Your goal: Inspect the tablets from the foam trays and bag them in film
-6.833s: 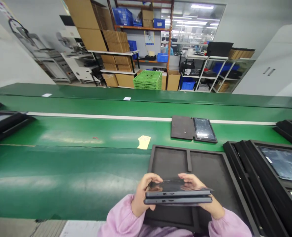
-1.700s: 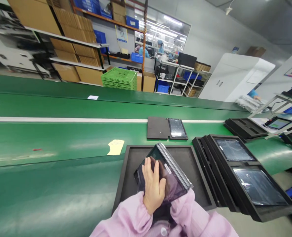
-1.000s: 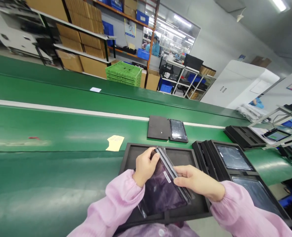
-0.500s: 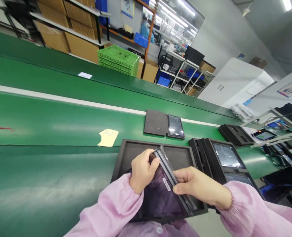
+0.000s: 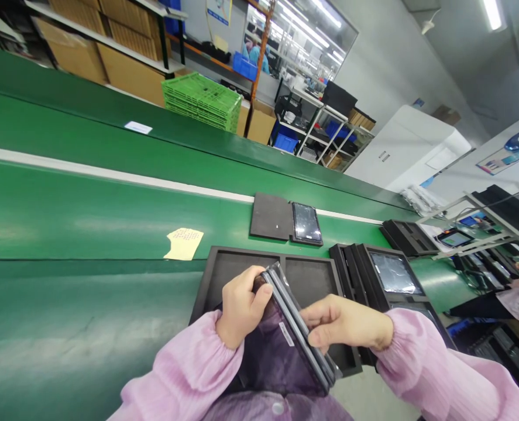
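Head view: left hand [image 5: 240,306] grips the far end of the stacked tablets [image 5: 295,325], right hand [image 5: 344,323] pinching their long right edge, long axis running away over the black tray [image 5: 206,275].

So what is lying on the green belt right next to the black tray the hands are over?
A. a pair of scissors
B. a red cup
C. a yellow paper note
C: a yellow paper note lies flat on the green belt, just left of the black tray.
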### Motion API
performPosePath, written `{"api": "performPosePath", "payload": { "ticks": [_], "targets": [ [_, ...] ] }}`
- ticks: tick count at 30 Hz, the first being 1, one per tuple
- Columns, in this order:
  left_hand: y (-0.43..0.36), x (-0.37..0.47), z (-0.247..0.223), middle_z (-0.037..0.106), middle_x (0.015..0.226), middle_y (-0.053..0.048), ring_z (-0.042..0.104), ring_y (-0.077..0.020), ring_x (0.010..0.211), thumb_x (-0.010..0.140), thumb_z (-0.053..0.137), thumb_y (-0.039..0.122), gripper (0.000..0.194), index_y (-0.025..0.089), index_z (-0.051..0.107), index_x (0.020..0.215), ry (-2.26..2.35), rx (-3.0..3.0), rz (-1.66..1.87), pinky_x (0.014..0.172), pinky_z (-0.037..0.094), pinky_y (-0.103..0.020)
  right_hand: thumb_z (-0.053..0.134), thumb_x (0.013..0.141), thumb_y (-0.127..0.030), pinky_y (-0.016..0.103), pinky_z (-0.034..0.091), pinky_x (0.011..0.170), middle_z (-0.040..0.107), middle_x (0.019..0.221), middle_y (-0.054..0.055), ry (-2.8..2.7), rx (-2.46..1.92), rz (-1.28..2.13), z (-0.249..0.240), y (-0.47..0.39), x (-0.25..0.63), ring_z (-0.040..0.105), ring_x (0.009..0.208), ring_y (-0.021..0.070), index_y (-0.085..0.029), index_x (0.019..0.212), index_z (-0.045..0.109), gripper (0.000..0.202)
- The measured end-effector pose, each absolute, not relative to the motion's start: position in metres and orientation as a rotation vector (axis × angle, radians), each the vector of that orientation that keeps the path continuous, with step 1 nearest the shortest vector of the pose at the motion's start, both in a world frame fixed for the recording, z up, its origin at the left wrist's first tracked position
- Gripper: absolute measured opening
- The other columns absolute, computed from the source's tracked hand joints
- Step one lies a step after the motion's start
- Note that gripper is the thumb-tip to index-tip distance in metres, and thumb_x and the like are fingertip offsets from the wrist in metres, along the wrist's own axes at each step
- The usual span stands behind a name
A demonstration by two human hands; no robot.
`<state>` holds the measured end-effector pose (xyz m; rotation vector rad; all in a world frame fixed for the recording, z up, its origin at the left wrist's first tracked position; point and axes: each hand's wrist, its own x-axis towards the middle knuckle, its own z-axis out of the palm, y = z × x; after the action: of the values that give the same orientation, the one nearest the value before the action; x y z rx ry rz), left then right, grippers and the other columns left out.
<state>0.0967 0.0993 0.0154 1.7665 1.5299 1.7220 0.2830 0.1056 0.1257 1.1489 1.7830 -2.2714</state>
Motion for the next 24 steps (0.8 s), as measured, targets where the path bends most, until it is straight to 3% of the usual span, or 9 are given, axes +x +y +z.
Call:
{"api": "performPosePath", "payload": {
  "ticks": [4,9,14,18,21,23,24],
  "targets": [
    [0.097,0.096,0.015,0.058,0.059,-0.001,0.055,-0.0146,0.053,0.085,0.024,0.059,0.056,0.016,0.057,0.074,1.5,1.763,1.753,0.052,0.04,-0.025,0.071,0.066,-0.052,0.018,0.044,0.057,0.055,0.069,0.001,1.828,1.316,-2.208,0.13,0.096,0.272,0.051,0.059,0.0086,-0.011,0.087,0.068,0.047],
    [0.095,0.096,0.015,0.058,0.057,-0.002,0.054,-0.0147,0.051,0.084,0.021,0.063,0.06,0.016,0.057,0.074,1.533,1.724,1.748,0.051,0.039,-0.025,0.063,0.074,-0.049,0.018,0.035,0.051,0.043,0.059,-0.003,2.014,1.433,-2.012,0.135,0.082,0.263,0.037,0.052,0.0074,-0.011,0.079,0.066,0.038],
    [0.095,0.094,0.013,0.057,0.057,-0.001,0.053,-0.0145,0.05,0.083,0.023,0.064,0.06,0.016,0.058,0.075,1.541,1.682,1.762,0.051,0.04,-0.025,0.063,0.074,-0.051,0.02,0.033,0.051,0.048,0.06,-0.002,2.04,1.527,-2.055,0.125,0.075,0.262,0.036,0.053,0.0089,-0.013,0.092,0.07,0.042],
    [0.094,0.086,0.012,0.056,0.056,0.0,0.051,-0.0142,0.049,0.08,0.025,0.066,0.059,0.017,0.056,0.073,1.479,1.602,1.783,0.051,0.041,-0.025,0.065,0.072,-0.053,0.026,0.042,0.066,0.059,0.07,0.001,2.097,1.414,-2.261,0.107,0.075,0.272,0.048,0.062,0.0131,-0.016,0.102,0.069,0.048],
    [0.094,0.079,0.002,0.057,0.059,-0.001,0.052,-0.0157,0.053,0.077,0.029,0.068,0.059,0.016,0.057,0.077,1.431,1.496,1.762,0.054,0.041,-0.026,0.074,0.059,-0.058,0.034,0.042,0.085,0.061,0.098,0.008,2.071,1.046,-2.575,0.075,0.072,0.283,0.055,0.091,0.0221,-0.017,0.121,0.056,0.076],
    [0.096,0.074,-0.012,0.061,0.066,-0.003,0.055,-0.018,0.061,0.07,0.035,0.07,0.061,0.015,0.058,0.084,1.394,1.437,1.672,0.06,0.044,-0.028,0.084,0.044,-0.049,0.037,0.036,0.094,0.058,0.109,0.01,2.175,0.841,-2.484,0.041,0.065,0.286,0.051,0.105,0.0263,-0.019,0.128,0.048,0.096],
    [0.098,0.072,-0.021,0.063,0.07,-0.004,0.057,-0.0193,0.065,0.067,0.04,0.069,0.061,0.015,0.059,0.087,1.388,1.418,1.615,0.064,0.045,-0.029,0.086,0.041,-0.04,0.037,0.035,0.096,0.059,0.106,0.008,2.272,0.864,-2.272,0.022,0.06,0.286,0.052,0.103,0.027,-0.019,0.125,0.051,0.094]
  ]
}}
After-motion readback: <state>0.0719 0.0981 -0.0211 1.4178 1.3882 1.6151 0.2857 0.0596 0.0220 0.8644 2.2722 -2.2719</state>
